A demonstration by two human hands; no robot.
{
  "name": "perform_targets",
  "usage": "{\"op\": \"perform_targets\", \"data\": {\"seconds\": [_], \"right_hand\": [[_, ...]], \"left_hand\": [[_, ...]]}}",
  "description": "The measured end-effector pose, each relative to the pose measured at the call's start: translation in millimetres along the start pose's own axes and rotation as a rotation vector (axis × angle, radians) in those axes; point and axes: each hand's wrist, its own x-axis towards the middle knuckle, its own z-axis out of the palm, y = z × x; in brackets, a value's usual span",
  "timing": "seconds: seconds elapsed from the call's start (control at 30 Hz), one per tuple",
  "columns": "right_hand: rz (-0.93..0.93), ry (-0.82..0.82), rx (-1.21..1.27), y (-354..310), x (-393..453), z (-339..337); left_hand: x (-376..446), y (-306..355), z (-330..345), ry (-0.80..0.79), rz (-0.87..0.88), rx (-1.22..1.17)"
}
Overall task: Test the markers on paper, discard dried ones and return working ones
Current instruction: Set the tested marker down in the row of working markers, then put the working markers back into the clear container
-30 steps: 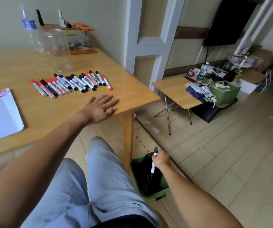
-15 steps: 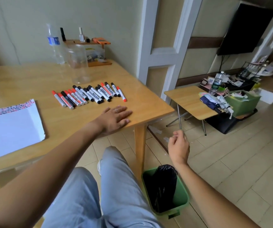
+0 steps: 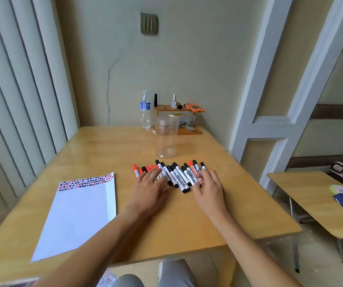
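Several red-capped and black-capped markers [image 3: 178, 176] lie in a bunched row on the wooden table [image 3: 197, 222]. My left hand [image 3: 151, 187] lies flat with straight fingers on the red-capped markers at the row's left end. My right hand [image 3: 209, 187] lies flat on the markers at the right end. Neither hand grips a marker. A white sheet of paper [image 3: 79, 216] with red and black test marks along its top edge lies to the left. A clear empty jar [image 3: 166, 138] stands upright behind the row.
A water bottle [image 3: 145, 110] and a small wooden shelf [image 3: 179, 119] with little bottles stand at the table's back edge by the wall. A lower side table [image 3: 319, 201] stands to the right. Vertical blinds line the left.
My right hand dropped the black marker into the green bin on the floor, then rose to the table. My view turned from the floor to the table. Both hands now rest on the more bunched row.
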Motion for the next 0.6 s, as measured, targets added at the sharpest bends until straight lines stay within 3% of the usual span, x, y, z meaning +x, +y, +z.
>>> {"op": "perform_targets", "data": {"seconds": [0.07,0.17,0.37,0.6], "right_hand": [[-0.036,-0.021,-0.004,-5.9,13.3,35.7],[-0.107,-0.105,-0.051,-18.6,32.0,84.1],[0.007,-0.523,-0.313,-53.6,54.1,137.4],[0.012,-0.628,-0.319,-58.4,58.7,140.5]], "left_hand": [[1.8,-27.1,4.2,-0.036,-0.128,0.007],[4.5,-58.6,11.5,-0.033,-0.179,-0.057],[14.8,-83.4,13.9,0.033,-0.251,-0.303],[21.6,-105.0,22.8,0.097,-0.235,-0.313]]}}
